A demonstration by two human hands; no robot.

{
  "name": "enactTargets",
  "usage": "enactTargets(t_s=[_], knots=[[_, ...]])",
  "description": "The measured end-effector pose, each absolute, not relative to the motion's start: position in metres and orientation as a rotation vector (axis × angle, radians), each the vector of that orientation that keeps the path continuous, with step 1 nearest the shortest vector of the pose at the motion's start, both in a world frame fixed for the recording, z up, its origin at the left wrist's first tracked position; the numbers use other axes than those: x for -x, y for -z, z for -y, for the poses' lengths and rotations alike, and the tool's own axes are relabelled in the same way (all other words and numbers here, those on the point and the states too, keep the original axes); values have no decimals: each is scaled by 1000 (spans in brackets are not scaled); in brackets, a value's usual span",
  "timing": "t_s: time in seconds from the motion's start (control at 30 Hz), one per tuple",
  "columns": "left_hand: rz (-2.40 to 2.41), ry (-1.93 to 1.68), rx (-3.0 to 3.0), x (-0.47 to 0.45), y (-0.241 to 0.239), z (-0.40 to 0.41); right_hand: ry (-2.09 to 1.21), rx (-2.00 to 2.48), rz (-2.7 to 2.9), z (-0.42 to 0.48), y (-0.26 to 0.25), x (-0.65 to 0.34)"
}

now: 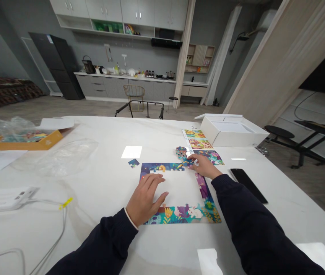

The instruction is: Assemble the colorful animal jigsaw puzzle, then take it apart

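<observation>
A partly joined jigsaw puzzle border (182, 214) lies on the white table, its colourful edge pieces framing bare tabletop. My left hand (148, 194) hovers at or rests on the border's left side, fingers apart and nothing held; it hides part of that side. At the top right corner, my right hand (204, 166) has its thumb and index finger pinched on a dark blue puzzle piece, mostly covered by the fingers. Just beyond it sits a small pile of loose pieces (181, 152). One single puzzle piece (134, 163) lies outside the border's top left corner.
Picture cards (199, 144) lie behind my right hand, beside a white box (234, 131). A black phone (248, 185) is at right. To the left are an orange tray (27, 144) of pieces, clear plastic wrapping (65, 154) and a white power strip (6, 199) with a cable.
</observation>
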State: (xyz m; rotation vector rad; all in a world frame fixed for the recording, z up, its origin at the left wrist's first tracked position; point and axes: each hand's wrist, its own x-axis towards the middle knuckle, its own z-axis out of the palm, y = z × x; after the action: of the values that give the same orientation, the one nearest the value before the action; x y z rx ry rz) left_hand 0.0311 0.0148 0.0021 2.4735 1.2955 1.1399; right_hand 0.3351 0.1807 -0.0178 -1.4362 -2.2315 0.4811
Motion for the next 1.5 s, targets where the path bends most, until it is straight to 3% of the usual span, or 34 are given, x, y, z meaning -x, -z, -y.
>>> enactTargets(t_s=[0.67, 0.93, 1.13, 1.3, 1.5], knots=[[-1285, -1137, -2485, -31, 0, -16, -143, 1286, 2587, -160, 14, -337], [-1294, -1079, -2486, -31, 2, -14, -296, 1306, 2231, -143, 5, -337], [-1442, -1055, -2429, 0, 17, -40, -607, 1496, 2063, -93, -8, -349], [-1892, -1163, -2052, 65, 42, -82, -544, 1555, 2132, -73, -1, -353], [-2008, -1088, -1984, 76, 48, -99, -550, 1518, 2142, -78, 4, -350]])
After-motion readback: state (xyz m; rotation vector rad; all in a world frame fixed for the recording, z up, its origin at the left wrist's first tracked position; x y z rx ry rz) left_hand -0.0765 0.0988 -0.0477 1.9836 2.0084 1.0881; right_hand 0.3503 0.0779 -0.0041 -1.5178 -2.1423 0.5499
